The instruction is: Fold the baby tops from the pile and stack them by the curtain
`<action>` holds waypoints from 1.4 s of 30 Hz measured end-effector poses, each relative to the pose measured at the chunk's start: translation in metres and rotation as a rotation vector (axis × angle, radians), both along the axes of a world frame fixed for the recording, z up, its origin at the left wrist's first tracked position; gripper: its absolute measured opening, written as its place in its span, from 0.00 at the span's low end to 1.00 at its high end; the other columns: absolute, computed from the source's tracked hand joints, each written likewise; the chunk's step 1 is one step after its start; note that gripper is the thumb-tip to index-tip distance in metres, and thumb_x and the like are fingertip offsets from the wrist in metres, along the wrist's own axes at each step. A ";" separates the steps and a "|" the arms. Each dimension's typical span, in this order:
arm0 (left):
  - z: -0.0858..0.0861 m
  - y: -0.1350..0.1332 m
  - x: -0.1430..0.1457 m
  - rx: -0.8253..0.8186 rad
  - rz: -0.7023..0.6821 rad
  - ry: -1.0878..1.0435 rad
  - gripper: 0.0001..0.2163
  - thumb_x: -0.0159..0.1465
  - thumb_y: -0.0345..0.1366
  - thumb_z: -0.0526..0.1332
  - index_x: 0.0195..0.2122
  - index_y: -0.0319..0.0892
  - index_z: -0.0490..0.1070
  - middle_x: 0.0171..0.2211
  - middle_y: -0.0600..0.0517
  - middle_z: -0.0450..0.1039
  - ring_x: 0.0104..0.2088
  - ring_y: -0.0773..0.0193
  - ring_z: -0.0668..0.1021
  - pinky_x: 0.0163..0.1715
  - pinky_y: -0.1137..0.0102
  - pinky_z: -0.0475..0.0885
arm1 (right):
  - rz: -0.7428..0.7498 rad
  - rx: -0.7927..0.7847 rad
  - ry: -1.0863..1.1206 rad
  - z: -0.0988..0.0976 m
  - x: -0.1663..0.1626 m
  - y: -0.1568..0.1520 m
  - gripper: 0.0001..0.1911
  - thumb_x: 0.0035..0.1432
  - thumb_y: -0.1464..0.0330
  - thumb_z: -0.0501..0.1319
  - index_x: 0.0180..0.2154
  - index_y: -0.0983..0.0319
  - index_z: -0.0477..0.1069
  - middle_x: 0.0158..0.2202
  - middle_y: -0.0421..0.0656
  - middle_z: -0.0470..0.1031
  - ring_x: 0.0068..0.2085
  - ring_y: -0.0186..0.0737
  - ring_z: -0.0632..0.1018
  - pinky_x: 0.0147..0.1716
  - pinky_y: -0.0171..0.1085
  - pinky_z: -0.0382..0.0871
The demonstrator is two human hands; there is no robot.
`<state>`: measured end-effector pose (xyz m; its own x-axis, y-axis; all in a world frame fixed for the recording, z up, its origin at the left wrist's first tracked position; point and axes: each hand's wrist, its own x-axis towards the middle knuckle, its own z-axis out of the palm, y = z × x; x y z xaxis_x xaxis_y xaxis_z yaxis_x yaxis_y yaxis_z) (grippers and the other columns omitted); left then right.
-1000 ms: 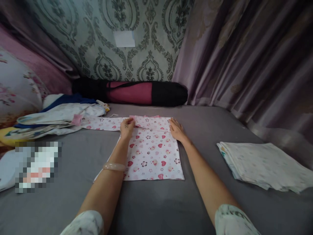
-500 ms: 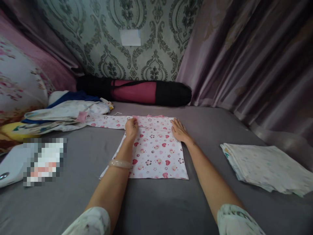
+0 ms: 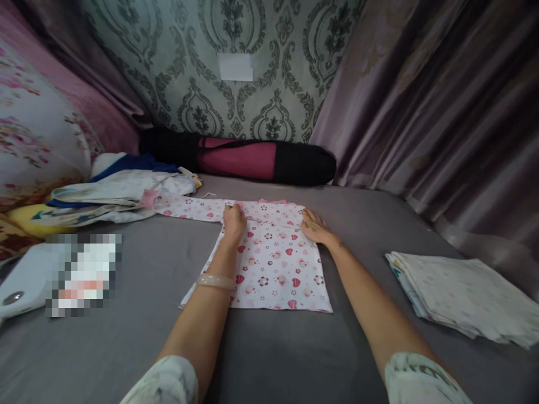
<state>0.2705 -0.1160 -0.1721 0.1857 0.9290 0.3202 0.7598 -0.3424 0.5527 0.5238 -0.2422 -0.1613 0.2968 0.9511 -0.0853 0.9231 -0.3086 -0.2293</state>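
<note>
A small white long-sleeved shirt (image 3: 273,266) with red hearts and flowers lies flat in front of me. One sleeve is folded across its upper part, and the other sleeve (image 3: 189,207) stretches out to the left, ending in a pink cuff (image 3: 148,198). At the end of the folded sleeve, the fingers of my left hand (image 3: 234,221) are closed on the pink cuff there. My right hand (image 3: 315,227) rests on the shirt's right edge near the shoulder, fingers stretched out. A pale bangle circles my left wrist.
A stack of folded cloth (image 3: 467,294) lies on the grey sheet (image 3: 295,359) at right. Rumpled clothes (image 3: 122,188) are heaped at the back left, near a white object (image 3: 25,280) and a blurred-out item (image 3: 86,275). A black and red bag (image 3: 236,159) lies along the wall.
The view has turned slightly left, so everything sits a little further right. Both hands stay at the same places on the shirt, which looks unchanged.
</note>
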 end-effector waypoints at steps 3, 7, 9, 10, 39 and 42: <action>0.002 -0.005 0.002 0.014 0.037 -0.015 0.12 0.62 0.30 0.52 0.42 0.36 0.73 0.45 0.37 0.69 0.48 0.49 0.72 0.48 0.58 0.67 | 0.002 -0.045 -0.020 0.007 0.001 0.004 0.31 0.63 0.66 0.43 0.67 0.67 0.49 0.70 0.50 0.43 0.68 0.51 0.51 0.64 0.55 0.46; 0.012 -0.015 0.009 0.042 0.020 0.060 0.16 0.66 0.35 0.50 0.50 0.35 0.70 0.59 0.33 0.61 0.56 0.43 0.67 0.52 0.52 0.65 | -0.023 -0.077 -0.069 0.021 -0.013 0.011 0.30 0.63 0.67 0.45 0.66 0.64 0.52 0.69 0.52 0.47 0.68 0.53 0.51 0.63 0.60 0.44; 0.016 -0.020 0.014 0.068 -0.049 0.105 0.18 0.67 0.35 0.48 0.54 0.37 0.67 0.62 0.36 0.59 0.61 0.44 0.63 0.56 0.51 0.61 | -0.009 0.002 -0.107 0.026 -0.030 0.016 0.30 0.64 0.67 0.44 0.65 0.66 0.53 0.69 0.53 0.46 0.68 0.53 0.49 0.63 0.60 0.41; 0.017 -0.022 0.017 0.080 -0.091 0.130 0.19 0.68 0.35 0.47 0.56 0.38 0.66 0.63 0.37 0.58 0.63 0.45 0.60 0.58 0.51 0.59 | 0.011 0.052 -0.118 0.027 -0.041 0.019 0.29 0.64 0.67 0.43 0.66 0.66 0.52 0.69 0.53 0.45 0.69 0.52 0.48 0.64 0.59 0.40; 0.001 -0.022 0.021 -0.037 -0.148 0.271 0.25 0.68 0.47 0.46 0.63 0.43 0.61 0.67 0.42 0.53 0.68 0.43 0.50 0.63 0.43 0.42 | -0.211 0.192 -0.070 0.001 -0.092 0.046 0.37 0.67 0.57 0.42 0.66 0.79 0.45 0.69 0.61 0.42 0.69 0.57 0.44 0.65 0.53 0.34; -0.001 -0.023 0.020 -0.085 -0.167 0.306 0.26 0.68 0.48 0.46 0.63 0.42 0.60 0.68 0.41 0.50 0.68 0.42 0.49 0.63 0.45 0.42 | -0.237 0.151 -0.049 -0.007 -0.091 0.047 0.38 0.66 0.56 0.42 0.66 0.79 0.46 0.68 0.62 0.43 0.68 0.58 0.46 0.64 0.54 0.36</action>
<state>0.2902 -0.1385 -0.1736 0.4130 0.8985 0.1488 0.8318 -0.4387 0.3401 0.4323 -0.1949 -0.1687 0.5127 0.8555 0.0721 0.8405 -0.4830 -0.2456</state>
